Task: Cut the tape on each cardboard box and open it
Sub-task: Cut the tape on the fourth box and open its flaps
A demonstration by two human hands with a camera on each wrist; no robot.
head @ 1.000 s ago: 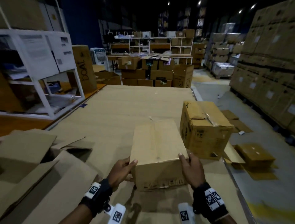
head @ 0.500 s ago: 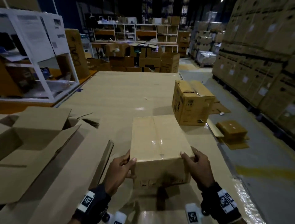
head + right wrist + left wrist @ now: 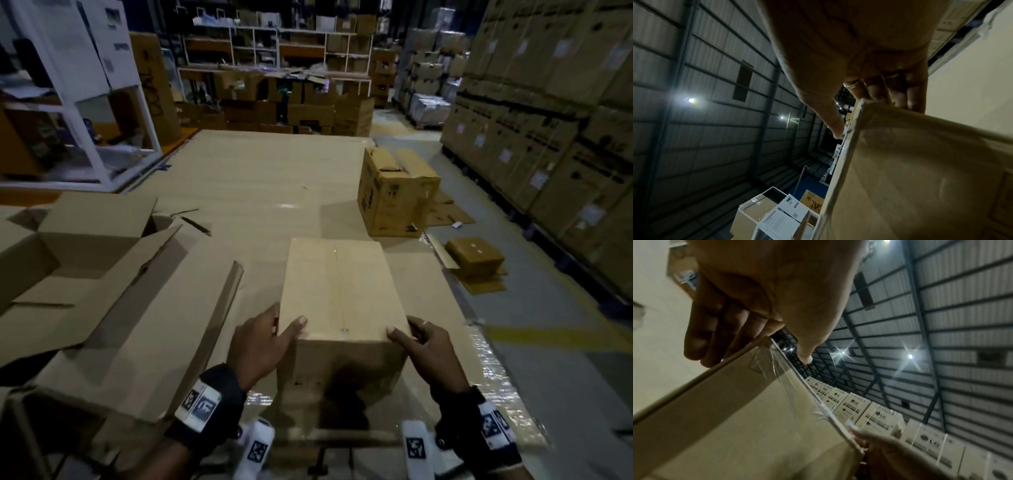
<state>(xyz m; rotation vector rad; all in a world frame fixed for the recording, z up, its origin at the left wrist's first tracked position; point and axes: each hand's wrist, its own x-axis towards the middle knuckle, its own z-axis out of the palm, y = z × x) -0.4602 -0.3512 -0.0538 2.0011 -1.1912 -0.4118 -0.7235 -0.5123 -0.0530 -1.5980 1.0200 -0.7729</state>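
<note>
Cardboard box [image 3: 337, 287] near corners: L hand [image 3: 258, 342], R hand [image 3: 424, 346].

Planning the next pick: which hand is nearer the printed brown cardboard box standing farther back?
Right. The right hand grips the near taped box's right corner, nearer the printed box; the left hand grips its left corner.

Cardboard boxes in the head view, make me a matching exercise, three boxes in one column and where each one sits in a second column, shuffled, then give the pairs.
Things:
1. taped box
2. open box
3. printed box

Places:
A. far right of the table
B. left of the table, flaps raised
C. between left hand and right hand

Pairs: 1-C, 2-B, 3-A
</note>
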